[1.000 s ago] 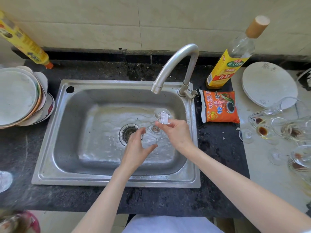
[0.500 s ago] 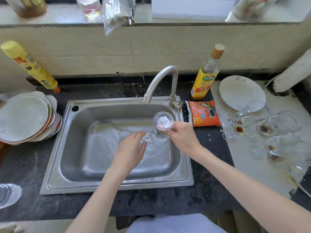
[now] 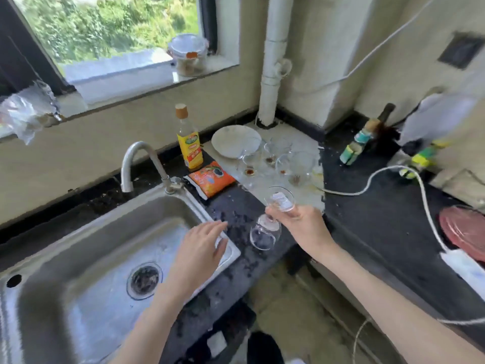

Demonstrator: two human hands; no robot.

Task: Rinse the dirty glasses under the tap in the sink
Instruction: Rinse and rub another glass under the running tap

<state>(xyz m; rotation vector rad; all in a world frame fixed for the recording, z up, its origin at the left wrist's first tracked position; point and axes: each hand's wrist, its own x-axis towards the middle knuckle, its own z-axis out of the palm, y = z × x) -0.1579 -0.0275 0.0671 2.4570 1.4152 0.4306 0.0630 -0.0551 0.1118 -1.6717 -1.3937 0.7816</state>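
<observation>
Right, glass (image 3: 265, 232) foot sticker (seemingly unreadable), inverted

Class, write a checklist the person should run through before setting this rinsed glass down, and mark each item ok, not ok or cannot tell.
1. Right hand grips the glass firmly: ok, held by its base, bowl down.
2. Left hand free: ok, open over the sink edge.
3. Tap off: ok, no stream visible.
4. Glass clean: cannot tell.
5. Dirty glasses kept apart: ok, farther back.
6. White cable clear: cannot tell.
</observation>
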